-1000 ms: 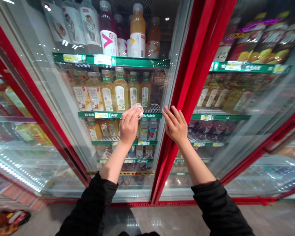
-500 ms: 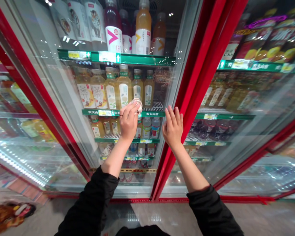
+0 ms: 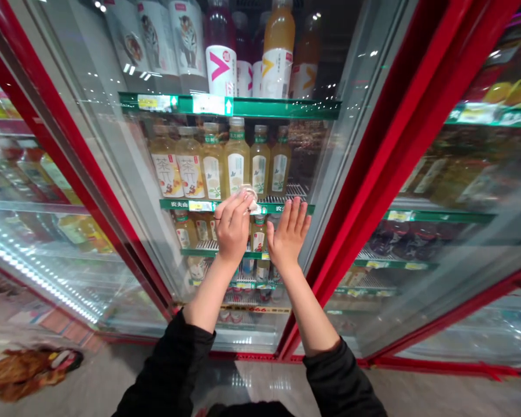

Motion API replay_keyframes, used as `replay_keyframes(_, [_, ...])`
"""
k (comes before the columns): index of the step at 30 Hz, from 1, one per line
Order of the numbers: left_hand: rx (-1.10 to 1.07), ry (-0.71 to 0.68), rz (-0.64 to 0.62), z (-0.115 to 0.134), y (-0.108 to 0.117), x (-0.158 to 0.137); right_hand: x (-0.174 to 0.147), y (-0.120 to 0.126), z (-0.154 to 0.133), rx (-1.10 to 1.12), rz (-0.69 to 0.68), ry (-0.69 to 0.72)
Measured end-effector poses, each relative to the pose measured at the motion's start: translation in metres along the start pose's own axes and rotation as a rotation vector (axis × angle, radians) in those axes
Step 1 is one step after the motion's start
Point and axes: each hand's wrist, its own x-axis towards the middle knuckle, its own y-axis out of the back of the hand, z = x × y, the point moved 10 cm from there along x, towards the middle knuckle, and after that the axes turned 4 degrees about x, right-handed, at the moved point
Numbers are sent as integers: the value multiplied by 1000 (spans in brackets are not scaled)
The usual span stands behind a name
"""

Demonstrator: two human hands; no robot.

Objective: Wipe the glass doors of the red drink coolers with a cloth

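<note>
My left hand (image 3: 233,223) is closed on a crumpled whitish cloth (image 3: 252,197), held up at the glass door (image 3: 312,150) of a drinks fridge. Only a bunched part of the cloth shows past my fingertips. To its right, my right hand (image 3: 289,234) is open, palm toward the glass with its fingers stretched upward; whether it touches the pane I cannot tell. Behind the glass, bottles of pale yellow tea (image 3: 237,159) stand on a shelf with a green edge strip (image 3: 186,205). My hands hide part of that strip and the bottles below.
A thick red door frame (image 3: 373,168) runs diagonally to the right of my hands, with another red frame (image 3: 69,145) on the left. Large bottles (image 3: 221,69) fill the upper shelf. A brown plush-looking item (image 3: 26,370) lies on the floor at lower left.
My right hand has moved left from beside the red frame onto the glass area, closer to my left hand. The view has shifted, and the left hand still holds the cloth.
</note>
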Motion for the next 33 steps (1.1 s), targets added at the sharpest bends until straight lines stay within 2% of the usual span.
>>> replay_keyframes(3, [-30,-68,-55,14,-6,-9,-1,-1,1,-2,27,-7])
replay_keyframes(6, [-56,-143,-121,16,-15,3,-1,0,2,-18,13,-4])
replay_keyframes(9, [-56,-27,-108,-15,-11,19,-1,2,2,-33,1,2])
replay_keyframes(12, [-129,104,-74,-41,-2,15,-1,2,4,-18,-11,-21])
replay_keyframes(14, [-143,140,-70,-43,1,2,0,1,4,1,-20,-40])
replay_keyframes(17, [-127,79,-90,-24,-3,-9,0,1,0,28,-31,-67])
replay_keyframes(20, [-118,-76,-123,-3,-11,0,2,5,-12,31,-23,-97])
replay_keyframes(22, [-104,-146,-138,-3,-12,13,4,9,-24,32,-13,-92])
replay_keyframes(25, [-44,-116,-105,-24,-1,28,12,12,-43,59,-39,-64])
replay_keyframes(28, [39,-28,-35,-43,18,23,19,8,-56,91,-94,-63])
replay_keyframes(30, [50,-17,-31,-43,24,13,21,4,-63,101,-120,-58])
replay_keyframes(33, [-8,-90,-89,-32,20,6,18,-9,-76,98,-168,-36])
